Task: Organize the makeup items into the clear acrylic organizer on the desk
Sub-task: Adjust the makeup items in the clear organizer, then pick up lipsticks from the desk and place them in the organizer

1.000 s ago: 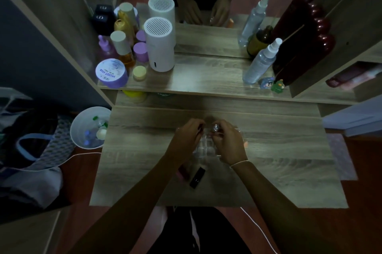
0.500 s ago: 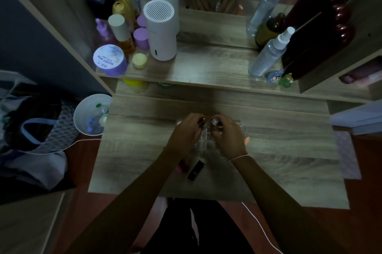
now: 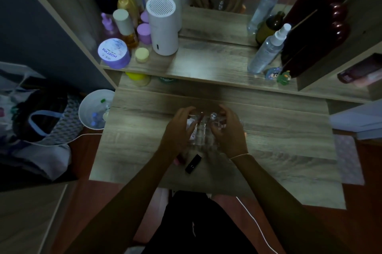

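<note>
The clear acrylic organizer (image 3: 201,132) stands at the middle of the wooden desk (image 3: 279,150). My left hand (image 3: 178,129) curls over its left side and my right hand (image 3: 230,130) curls over its right side, both touching it. A small item with a round silver cap (image 3: 213,116) stands upright in the organizer between my hands. A black lipstick tube (image 3: 193,163) lies on the desk just in front of the organizer. A pink item (image 3: 177,160) lies half hidden under my left wrist.
A raised shelf (image 3: 206,63) behind the desk carries a white cylinder (image 3: 163,26), purple jars, capped bottles and a spray bottle (image 3: 268,49). A white bin (image 3: 94,110) stands at the desk's left edge. A white cable (image 3: 256,227) hangs off the front.
My hands were pinched together over the organizer around the silver-capped item. They have spread apart to the organizer's two sides, and the silver cap now shows between them.
</note>
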Available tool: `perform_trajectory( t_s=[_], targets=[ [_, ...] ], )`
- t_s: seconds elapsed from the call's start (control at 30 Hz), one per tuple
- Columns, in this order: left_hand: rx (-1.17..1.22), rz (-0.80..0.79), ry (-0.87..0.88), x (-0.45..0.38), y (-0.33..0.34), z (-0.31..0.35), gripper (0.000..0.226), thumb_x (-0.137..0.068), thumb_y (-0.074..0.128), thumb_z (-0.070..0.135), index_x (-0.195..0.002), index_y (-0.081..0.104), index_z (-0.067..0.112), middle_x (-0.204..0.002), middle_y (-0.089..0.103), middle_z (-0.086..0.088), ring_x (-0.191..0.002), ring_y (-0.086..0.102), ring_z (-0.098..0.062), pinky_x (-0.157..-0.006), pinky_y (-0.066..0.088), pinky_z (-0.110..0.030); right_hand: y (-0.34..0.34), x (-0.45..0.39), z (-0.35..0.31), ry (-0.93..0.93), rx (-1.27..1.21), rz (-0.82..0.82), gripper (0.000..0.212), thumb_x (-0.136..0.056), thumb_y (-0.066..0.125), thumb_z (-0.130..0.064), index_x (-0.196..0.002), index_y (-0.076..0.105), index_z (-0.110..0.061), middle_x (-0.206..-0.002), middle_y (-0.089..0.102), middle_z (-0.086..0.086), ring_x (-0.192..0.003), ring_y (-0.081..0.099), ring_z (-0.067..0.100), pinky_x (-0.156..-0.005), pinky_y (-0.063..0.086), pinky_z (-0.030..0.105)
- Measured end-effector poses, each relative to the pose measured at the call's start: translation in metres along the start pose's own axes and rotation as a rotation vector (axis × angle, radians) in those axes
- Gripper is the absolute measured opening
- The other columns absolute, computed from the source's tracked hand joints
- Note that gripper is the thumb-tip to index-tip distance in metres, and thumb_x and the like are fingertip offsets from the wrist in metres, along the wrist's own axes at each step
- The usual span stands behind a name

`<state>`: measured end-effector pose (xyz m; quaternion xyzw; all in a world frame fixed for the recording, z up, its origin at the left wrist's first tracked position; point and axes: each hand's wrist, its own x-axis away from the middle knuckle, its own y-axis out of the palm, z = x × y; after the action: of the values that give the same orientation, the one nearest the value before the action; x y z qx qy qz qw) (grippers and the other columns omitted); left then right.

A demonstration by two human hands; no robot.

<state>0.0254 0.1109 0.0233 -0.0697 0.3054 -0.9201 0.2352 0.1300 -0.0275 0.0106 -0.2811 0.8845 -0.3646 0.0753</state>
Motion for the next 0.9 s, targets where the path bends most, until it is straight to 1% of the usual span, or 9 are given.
perform_trajectory(
  t_s=[0.07,0.17,0.23,0.33,0.43,0.57,0.67,0.77,0.9],
  targets=[
    [-0.011,0.055,-0.054,0.008,-0.005,-0.004,0.032,-0.089,0.061,0.011,-0.119,0.055,0.003,-0.117,0.061,-0.017,-0.102,0.06,-0.026,-0.086,0.045,-0.03,0.0,0.009,-0.002,0.036,-0.005,0.061,0.063,-0.077,0.072,-0.024,-0.132,0.043,-0.017,-0.124,0.056,0.006,-0.103,0.054,0.012,-0.088,0.047,0.029],
    [-0.021,0.2,-0.138,0.025,-0.014,-0.018,0.035,-0.088,0.062,0.013,-0.122,0.052,0.01,-0.118,0.06,-0.011,-0.099,0.058,-0.016,-0.082,0.044,-0.025,0.001,0.031,-0.007,0.037,-0.026,0.141,0.042,-0.078,0.066,-0.03,-0.115,0.046,-0.024,-0.102,0.056,0.002,-0.086,0.056,0.015,-0.076,0.054,0.034],
    [-0.033,0.281,-0.185,0.039,-0.019,-0.032,0.034,-0.086,0.065,0.013,-0.118,0.054,0.013,-0.113,0.061,-0.01,-0.091,0.059,-0.013,-0.074,0.046,-0.024,0.007,0.046,-0.01,0.037,-0.024,0.096,0.03,-0.081,0.063,-0.027,-0.105,0.046,-0.025,-0.092,0.053,0.001,-0.075,0.055,0.016,-0.066,0.055,0.039],
    [-0.073,0.301,-0.31,0.062,-0.019,-0.05,0.036,-0.086,0.066,0.017,-0.119,0.053,0.016,-0.113,0.06,-0.007,-0.084,0.058,-0.011,-0.069,0.049,-0.023,0.02,0.066,-0.012,0.009,0.014,-0.084,0.019,-0.082,0.056,-0.014,-0.101,0.054,-0.017,-0.094,0.058,0.004,-0.081,0.059,0.022,-0.07,0.053,0.042],
    [-0.078,0.29,-0.42,0.077,-0.01,-0.06,0.037,-0.086,0.067,0.024,-0.12,0.054,0.016,-0.113,0.059,-0.007,-0.086,0.054,-0.009,-0.069,0.04,-0.016,0.033,0.077,-0.014,-0.08,0.14,-0.249,0.022,-0.083,0.057,-0.014,-0.105,0.059,-0.014,-0.105,0.06,0.009,-0.094,0.058,0.026,-0.079,0.05,0.041],
    [-0.082,0.217,-0.494,0.089,0.006,-0.06,0.042,-0.083,0.068,0.026,-0.119,0.05,0.012,-0.117,0.052,-0.013,-0.095,0.057,-0.026,-0.074,0.037,-0.027,0.044,0.074,-0.026,-0.186,0.292,-0.361,0.027,-0.086,0.054,-0.023,-0.109,0.061,-0.011,-0.107,0.061,0.013,-0.099,0.057,0.032,-0.083,0.047,0.046],
    [-0.076,0.216,-0.534,0.091,0.012,-0.055,0.044,-0.081,0.071,0.027,-0.115,0.049,0.01,-0.114,0.05,-0.014,-0.092,0.057,-0.029,-0.071,0.037,-0.029,0.053,0.07,-0.04,-0.28,0.352,-0.35,0.036,-0.088,0.045,-0.037,-0.109,0.063,-0.015,-0.1,0.067,0.013,-0.09,0.061,0.033,-0.076,0.049,0.043],
    [-0.077,0.231,-0.57,0.088,0.012,-0.053,0.05,-0.08,0.071,0.027,-0.118,0.046,0.007,-0.116,0.049,-0.015,-0.09,0.056,-0.028,-0.07,0.037,-0.03,0.066,0.068,-0.045,-0.32,0.498,-0.337,0.033,-0.093,0.04,-0.043,-0.107,0.063,-0.024,-0.098,0.069,0.005,-0.088,0.063,0.027,-0.076,0.049,0.039],
    [-0.089,0.25,-0.616,0.086,0.005,-0.056,0.05,-0.079,0.07,0.027,-0.118,0.045,0.008,-0.115,0.049,-0.014,-0.089,0.056,-0.026,-0.069,0.037,-0.031,0.081,0.066,-0.048,-0.276,0.534,-0.357,0.037,-0.095,0.037,-0.043,-0.102,0.063,-0.018,-0.097,0.069,0.007,-0.086,0.064,0.026,-0.078,0.05,0.039]
  ],
)
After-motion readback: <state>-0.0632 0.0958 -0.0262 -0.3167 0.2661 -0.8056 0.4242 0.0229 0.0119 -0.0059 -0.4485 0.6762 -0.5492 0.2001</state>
